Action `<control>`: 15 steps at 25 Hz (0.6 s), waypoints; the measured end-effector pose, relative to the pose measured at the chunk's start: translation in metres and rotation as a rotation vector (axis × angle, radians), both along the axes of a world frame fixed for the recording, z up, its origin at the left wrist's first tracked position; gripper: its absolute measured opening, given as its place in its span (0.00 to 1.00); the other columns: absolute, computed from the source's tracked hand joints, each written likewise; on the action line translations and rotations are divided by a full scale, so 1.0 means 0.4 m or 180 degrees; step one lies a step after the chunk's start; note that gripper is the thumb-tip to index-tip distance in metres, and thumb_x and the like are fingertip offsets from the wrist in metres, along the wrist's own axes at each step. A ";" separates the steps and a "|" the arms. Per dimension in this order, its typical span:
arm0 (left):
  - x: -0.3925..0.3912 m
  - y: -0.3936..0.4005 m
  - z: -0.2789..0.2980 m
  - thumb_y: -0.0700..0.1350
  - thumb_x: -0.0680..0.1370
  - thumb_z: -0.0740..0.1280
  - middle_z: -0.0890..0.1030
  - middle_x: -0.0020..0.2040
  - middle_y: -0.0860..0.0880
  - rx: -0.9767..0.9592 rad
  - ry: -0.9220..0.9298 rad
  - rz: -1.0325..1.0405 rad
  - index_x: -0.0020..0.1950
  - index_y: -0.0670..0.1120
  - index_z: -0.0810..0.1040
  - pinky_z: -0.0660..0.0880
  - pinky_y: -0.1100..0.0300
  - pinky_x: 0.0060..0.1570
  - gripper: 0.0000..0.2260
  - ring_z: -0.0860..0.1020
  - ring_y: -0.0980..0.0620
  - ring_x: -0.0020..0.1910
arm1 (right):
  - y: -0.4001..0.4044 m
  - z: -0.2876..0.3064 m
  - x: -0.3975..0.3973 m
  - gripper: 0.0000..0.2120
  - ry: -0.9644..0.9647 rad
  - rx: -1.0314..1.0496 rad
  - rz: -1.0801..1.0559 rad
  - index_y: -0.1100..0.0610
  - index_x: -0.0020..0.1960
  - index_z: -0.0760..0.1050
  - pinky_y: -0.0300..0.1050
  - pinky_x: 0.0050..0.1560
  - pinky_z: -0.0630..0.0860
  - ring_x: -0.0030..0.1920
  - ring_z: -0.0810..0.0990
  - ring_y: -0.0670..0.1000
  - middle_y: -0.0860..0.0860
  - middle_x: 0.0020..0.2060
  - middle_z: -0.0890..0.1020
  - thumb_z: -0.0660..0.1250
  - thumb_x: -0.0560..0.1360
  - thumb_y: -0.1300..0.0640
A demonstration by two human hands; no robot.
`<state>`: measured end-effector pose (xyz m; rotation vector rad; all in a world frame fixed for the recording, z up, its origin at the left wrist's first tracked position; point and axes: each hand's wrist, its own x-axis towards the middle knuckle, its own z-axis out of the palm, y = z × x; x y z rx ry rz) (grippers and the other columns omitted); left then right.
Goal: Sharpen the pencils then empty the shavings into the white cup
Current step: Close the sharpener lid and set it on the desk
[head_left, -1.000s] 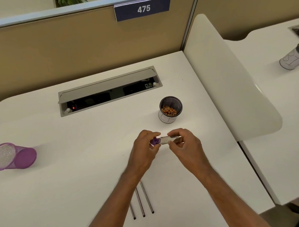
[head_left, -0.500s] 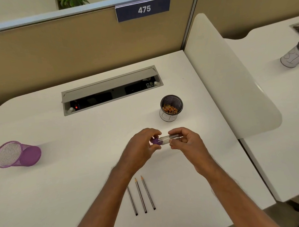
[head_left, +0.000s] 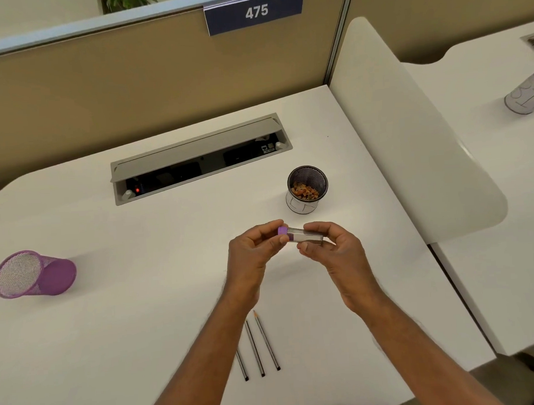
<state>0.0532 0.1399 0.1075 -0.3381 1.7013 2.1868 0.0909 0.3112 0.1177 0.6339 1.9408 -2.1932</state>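
Observation:
Both hands hold a small pencil sharpener (head_left: 300,234) with a purple cap and a clear shavings case, level above the white desk (head_left: 142,315). My left hand (head_left: 255,251) pinches the purple end. My right hand (head_left: 335,251) grips the clear case. The white mesh cup (head_left: 307,189) stands just beyond the hands and holds orange-brown shavings. Three dark pencils (head_left: 259,346) lie side by side on the desk below my wrists, points away from me; the left one is partly hidden by my left forearm.
A purple mesh cup (head_left: 33,273) lies on its side at the far left. An open grey cable tray (head_left: 199,159) is set into the desk behind. A white curved divider (head_left: 409,135) bounds the right side, with another cup (head_left: 527,93) on the neighbouring desk.
The view has tilted and shifted, so more of the pencils shows. Both hands stay on the sharpener in nearly the same grip; the purple end now shows more clearly.

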 end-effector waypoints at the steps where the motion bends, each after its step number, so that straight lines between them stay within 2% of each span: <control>1: -0.003 -0.004 0.001 0.37 0.74 0.75 0.87 0.53 0.46 0.0052 -0.0022 -0.0052 0.57 0.47 0.86 0.81 0.58 0.57 0.13 0.85 0.47 0.56 | 0.000 -0.001 -0.001 0.16 0.0044 0.0080 0.0002 0.53 0.58 0.82 0.39 0.51 0.82 0.50 0.88 0.51 0.50 0.50 0.88 0.76 0.73 0.67; 7: -0.021 -0.025 0.008 0.37 0.75 0.75 0.88 0.50 0.47 -0.0027 0.0008 -0.0029 0.55 0.47 0.86 0.82 0.62 0.49 0.11 0.86 0.47 0.52 | -0.001 -0.008 -0.009 0.12 0.0109 0.0671 0.0283 0.52 0.57 0.82 0.49 0.53 0.85 0.45 0.88 0.51 0.47 0.47 0.88 0.76 0.75 0.60; 11: -0.021 -0.041 0.003 0.37 0.75 0.74 0.88 0.50 0.47 -0.0054 -0.0039 -0.0072 0.56 0.45 0.86 0.82 0.61 0.49 0.11 0.86 0.47 0.51 | -0.007 -0.016 -0.022 0.12 0.0174 0.0806 0.0418 0.53 0.58 0.82 0.49 0.52 0.85 0.45 0.88 0.50 0.48 0.47 0.88 0.76 0.76 0.59; 15: -0.026 -0.066 -0.004 0.37 0.76 0.74 0.88 0.50 0.47 -0.0106 -0.0062 -0.0038 0.57 0.44 0.86 0.83 0.59 0.51 0.10 0.86 0.47 0.51 | -0.030 -0.024 -0.034 0.10 0.0213 0.0750 0.0510 0.50 0.56 0.82 0.47 0.50 0.86 0.44 0.88 0.50 0.47 0.46 0.88 0.75 0.76 0.59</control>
